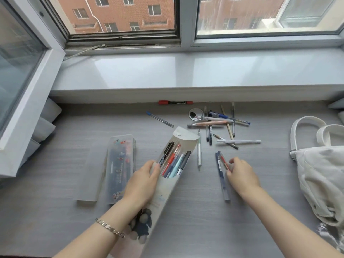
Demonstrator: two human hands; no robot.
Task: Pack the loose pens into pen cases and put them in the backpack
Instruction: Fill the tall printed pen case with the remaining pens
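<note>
Pens (174, 162) in black, red, pale blue and grey were seen packed in a pale card pen case (165, 190) with its rounded flap open. The case was gripped near its mouth by the left hand (143, 180) and held at a slant over the grey desk (74, 229). A red pen (226, 162) was pinched by the curled fingers of the right hand (242, 174), just beside a dark blue pen (221, 175). More loose pens (217, 123) were heaped crosswise nearer the window sill (186, 71). A clear pen case (121, 164) was laid flat at the left, and a cream backpack (320, 179) was set at the right edge.
</note>
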